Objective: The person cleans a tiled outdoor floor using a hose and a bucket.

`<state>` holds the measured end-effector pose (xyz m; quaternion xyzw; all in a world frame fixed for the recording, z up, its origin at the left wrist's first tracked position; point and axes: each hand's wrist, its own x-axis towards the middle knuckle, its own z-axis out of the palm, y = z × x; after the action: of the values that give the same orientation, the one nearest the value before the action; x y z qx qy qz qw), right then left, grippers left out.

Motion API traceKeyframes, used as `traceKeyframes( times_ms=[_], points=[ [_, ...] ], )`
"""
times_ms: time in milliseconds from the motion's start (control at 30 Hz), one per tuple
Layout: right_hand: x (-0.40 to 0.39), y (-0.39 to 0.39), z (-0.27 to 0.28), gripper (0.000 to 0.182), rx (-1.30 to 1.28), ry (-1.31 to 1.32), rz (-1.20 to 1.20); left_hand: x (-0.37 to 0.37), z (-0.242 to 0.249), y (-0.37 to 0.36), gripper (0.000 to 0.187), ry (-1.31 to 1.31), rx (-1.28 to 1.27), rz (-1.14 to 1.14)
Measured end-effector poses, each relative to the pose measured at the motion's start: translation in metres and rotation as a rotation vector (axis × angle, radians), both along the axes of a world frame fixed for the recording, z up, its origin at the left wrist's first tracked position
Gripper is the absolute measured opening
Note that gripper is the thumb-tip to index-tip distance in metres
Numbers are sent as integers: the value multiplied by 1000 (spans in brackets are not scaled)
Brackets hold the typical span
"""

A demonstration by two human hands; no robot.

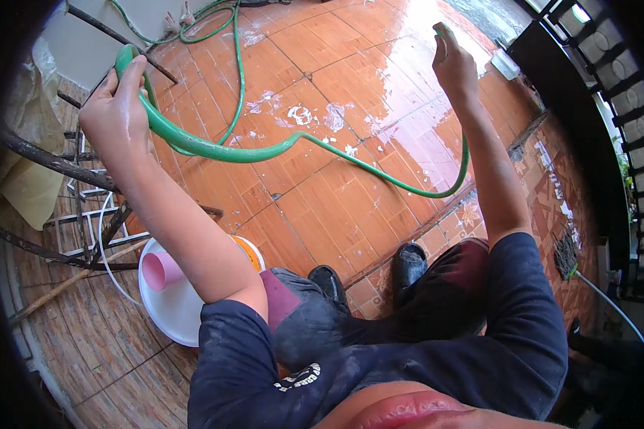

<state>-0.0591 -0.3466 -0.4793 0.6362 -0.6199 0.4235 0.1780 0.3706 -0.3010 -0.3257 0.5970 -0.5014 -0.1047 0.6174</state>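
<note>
Gripping a glossy green, flexible round hose (215, 149): left hand (118, 107) at ten o'clock, right hand (456, 68) at one; easing its central bend should prevent kinking.

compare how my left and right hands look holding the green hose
The left hand appears against the dark metal frame; the right hand appears against shiny floor.
A long, thick-looking stretch of green hose shows beside the left hand; only a small green bit shows at the right hand's fingers.
Both are bare.

A glossy green garden hose (250, 152) sags from upper left to upper right, bending sharply near centre; more of it loops top left.
</note>
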Motion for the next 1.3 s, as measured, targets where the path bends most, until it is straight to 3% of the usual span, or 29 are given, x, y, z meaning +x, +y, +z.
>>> traceKeyframes(
  times_ms=[333, 400, 600, 633, 667, 733, 867, 933, 1000, 1133, 1233, 1300],
  points=[
    [-8, -1, -12, 25, 90, -8, -73, 2, -2, -3, 25, -15, -10, -3],
    [-14, -2, -31, 25, 204, -34, -19, 6, -4, -5, 25, -42, -10, -1],
    [1, 19, -118, 42, 917, 153, 53, 13, -4, -6, 27, -86, -2, 16],
    [1, 25, -148, 39, 914, 180, 144, 14, -4, -6, 27, -79, 4, 26],
    [19, 42, -138, 34, 1005, 321, 182, 12, -1, -4, 27, -79, 0, 27],
    [24, 52, -182, 25, 965, 280, 416, 7, 3, 2, 25, -33, 8, 31],
    [33, 52, -174, 26, 1012, 237, 212, 11, 2, 3, 22, 74, -44, -24],
    [20, 43, -161, 50, 1065, 181, 41, 10, 6, 6, 20, 55, -5, 11],
    [3, 44, -153, 49, 1005, 106, -39, 12, 5, 6, 20, 63, -8, 8],
    [-31, 41, -182, 45, 945, 117, -92, 15, 3, 5, 21, 86, -13, 2],
    [-30, 50, -170, 41, 981, 149, -87, 17, 2, 3, 21, 43, 3, 23],
    [-30, 51, -169, 37, 968, 226, 49, 16, 3, 4, 22, 22, 4, 17]
  ],
)
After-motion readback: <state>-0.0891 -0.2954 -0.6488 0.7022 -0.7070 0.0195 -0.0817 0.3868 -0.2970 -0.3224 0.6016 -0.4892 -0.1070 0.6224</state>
